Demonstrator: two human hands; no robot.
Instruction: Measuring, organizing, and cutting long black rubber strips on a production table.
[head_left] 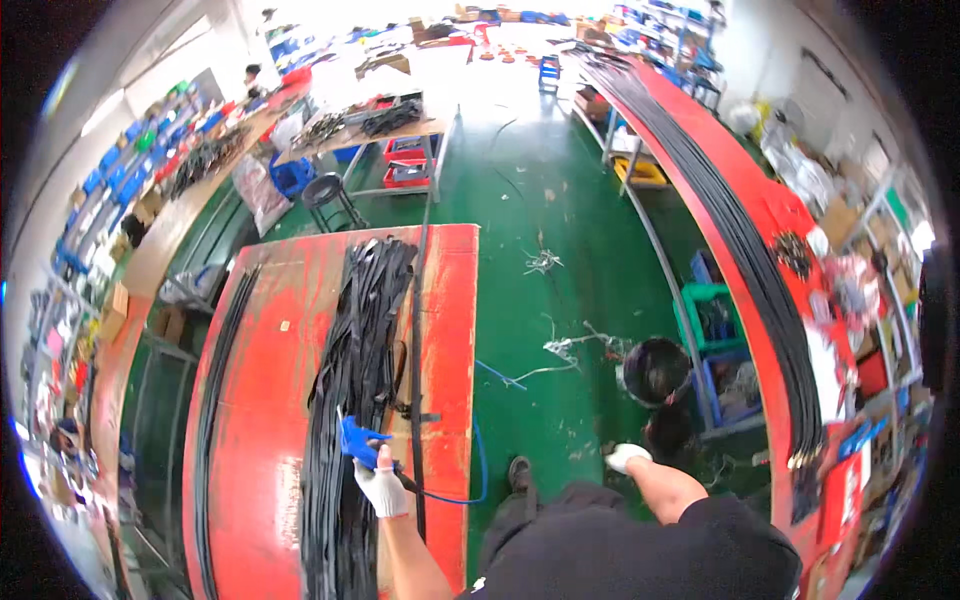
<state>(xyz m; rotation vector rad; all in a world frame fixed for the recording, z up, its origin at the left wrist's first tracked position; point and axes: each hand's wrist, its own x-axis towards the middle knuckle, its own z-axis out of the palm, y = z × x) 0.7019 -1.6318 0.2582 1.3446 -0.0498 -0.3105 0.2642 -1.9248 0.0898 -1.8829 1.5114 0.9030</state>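
Observation:
My left hand (382, 487), in a white glove with a bare thumb, grips a blue air blow gun (358, 441) over the near table. From it a blue hose (484, 470) loops past the table's right edge. Beneath the gun lies a thick bundle of flat black strips (345, 350), running lengthwise. My right hand (630, 458), also gloved in white, hangs above the green floor to the right of my body. Its fingers look curled; a small dark spot shows at their tips, too small to make out.
A thinner black bundle (222, 370) lies along the left of the red tabletop (275, 400). To the right, a long red bench (690, 125) carries long black strips (745, 240). A dark bucket (655, 372), pale scraps (562, 348) and a green crate (712, 318) stand or lie between.

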